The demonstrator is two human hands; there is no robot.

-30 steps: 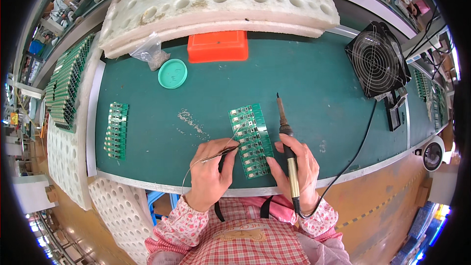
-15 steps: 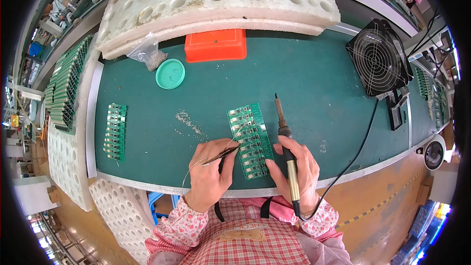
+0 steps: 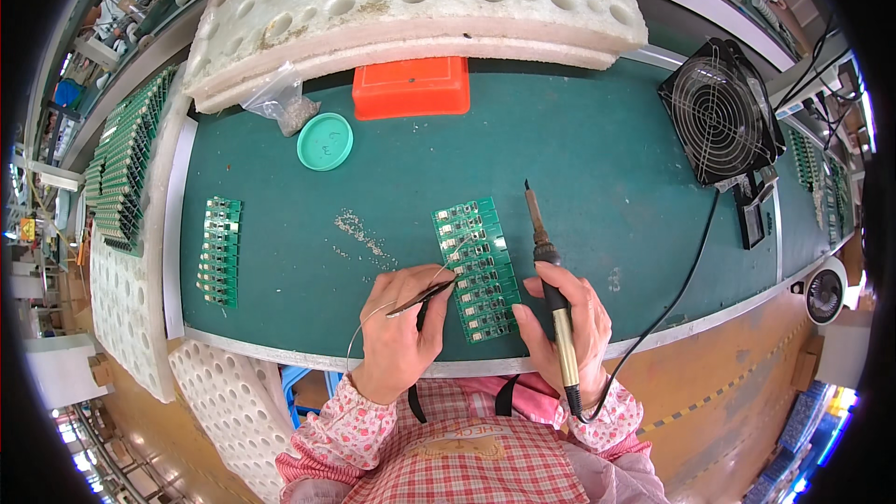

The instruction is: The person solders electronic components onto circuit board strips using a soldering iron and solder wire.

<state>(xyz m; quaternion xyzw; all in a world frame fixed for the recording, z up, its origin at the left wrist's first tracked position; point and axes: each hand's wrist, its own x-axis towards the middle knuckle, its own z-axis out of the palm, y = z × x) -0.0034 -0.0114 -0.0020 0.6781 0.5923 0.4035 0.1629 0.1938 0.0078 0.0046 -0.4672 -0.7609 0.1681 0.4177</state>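
Note:
A green circuit board panel (image 3: 481,266) with rows of small parts lies on the green bench in front of me. My left hand (image 3: 397,331) is closed on dark tweezers (image 3: 417,301), their tips at the panel's left edge. A thin solder wire (image 3: 351,343) loops out of that hand, and its free end reaches over the panel. My right hand (image 3: 586,322) grips a soldering iron (image 3: 564,341) by its dark and brass-coloured handle. The iron's tip points away from me, right of the panel and apart from it. My right thumb is close beside the panel's right edge.
Tiny loose parts (image 3: 359,231) are scattered left of the panel; another panel (image 3: 220,252) lies farther left. Behind are a green lid (image 3: 325,142), a plastic bag (image 3: 283,105), a red tray (image 3: 411,89) and white foam (image 3: 411,23). A black fan (image 3: 717,112) stands right, near the iron's cord (image 3: 674,317).
My right hand and the soldering iron have shifted slightly to the right, away from the panel. My left hand with the tweezers has barely moved.

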